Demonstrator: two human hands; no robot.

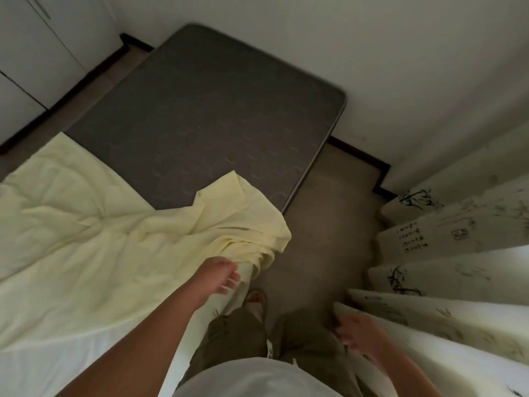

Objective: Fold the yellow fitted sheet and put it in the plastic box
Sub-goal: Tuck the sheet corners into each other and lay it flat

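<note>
Yellow fitted sheet (86,224) lies crumpled and unfolded across the near part of the bed, covering that end of the dark grey mattress (200,110); the far end of the mattress is bare. One corner of the sheet is gathered into folds and hangs over the bed's right edge toward the floor (320,224).

Left grip (221,277): arm extended, hand placed against the gathered corner at the bed edge. Fingers are slightly spread and blurred; whether they close on the fabric cannot be told.

Right grip (357,335): held low beside the person's leg, fingers loosely curled, lying against the lower edge of a fold of the white curtain (446,270), which bears a dark bamboo print. Whether it has hold of that fold cannot be told.

The person stands on the floor between the bed and the curtain. White cabinet doors (34,53) stand beyond the bed at far left.
</note>
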